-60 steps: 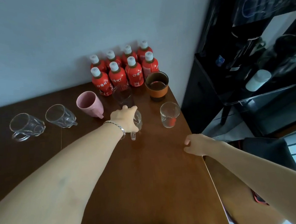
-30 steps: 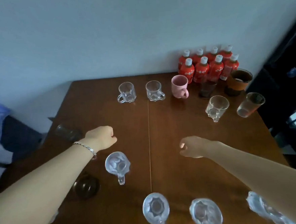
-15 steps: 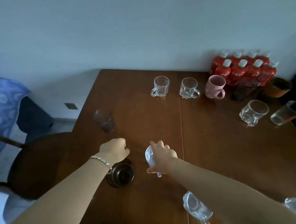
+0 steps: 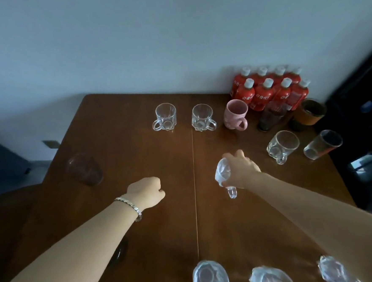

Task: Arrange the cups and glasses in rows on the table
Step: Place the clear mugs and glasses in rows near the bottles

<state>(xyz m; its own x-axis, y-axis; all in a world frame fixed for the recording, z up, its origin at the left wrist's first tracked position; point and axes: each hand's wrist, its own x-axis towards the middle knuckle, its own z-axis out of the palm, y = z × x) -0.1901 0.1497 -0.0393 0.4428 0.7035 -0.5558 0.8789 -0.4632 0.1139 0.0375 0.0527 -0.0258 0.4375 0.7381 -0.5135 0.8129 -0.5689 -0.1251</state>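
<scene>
Currently, state by item, largest first:

Counter (image 4: 141,210): brown wood with a centre seam; it carries all the cups and glasses.
Bottles (image 4: 269,88): a red pack at the far right corner, against the wall.
Far row: mug A (image 4: 165,119), mug B (image 4: 202,118), pink mug (image 4: 235,115), dark glass (image 4: 271,116) and brown cup (image 4: 310,112), side by side from the seam area to the right edge.
Second row: mug C (image 4: 282,146) and tumbler (image 4: 323,144), near the right edge.
Near edge: three clear mugs (image 4: 210,276), not yet placed.
Left side: smoky glass (image 4: 84,168) stands alone, well apart from the rows.
Right hand (image 4: 241,170): closed over the top of mug D (image 4: 223,174), handle pointing toward the person; whether the mug touches the counter cannot be told.
Left hand (image 4: 148,193): loose fist, holding nothing, over the counter left of the seam.
Risk 1: a top grip on smooth glass may slip, so mug D could drop or tip.
Risk 2: set too close, mug D could knock mug C.
Risk 3: the right forearm passes above the near-edge mugs; a low retreat could sweep one off.
</scene>
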